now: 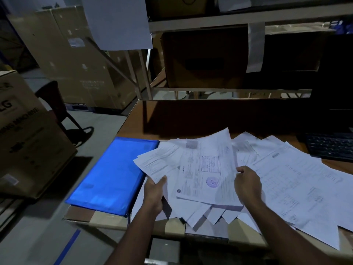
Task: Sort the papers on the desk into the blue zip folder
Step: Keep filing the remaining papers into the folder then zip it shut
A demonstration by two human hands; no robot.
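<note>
left hand (155, 195) grips papers (206, 175) | right hand (247, 185) grips papers' right edge

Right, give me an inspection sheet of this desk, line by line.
Surface: brown desk, its near half covered by sheets.
Job's things: blue folder flat at the desk's left edge, looks closed; papers fanned loosely to its right; a stamped sheet on top of the held bunch.
Clutter: keyboard at the far right, papers lying just in front of it.
Grippers: left hand grips the bunch's left edge; right hand pinches the stamped sheet's right edge.
Cables: nothing seen.
Surroundings: cartons on the left, a chair, shelving behind; dim light.
</note>
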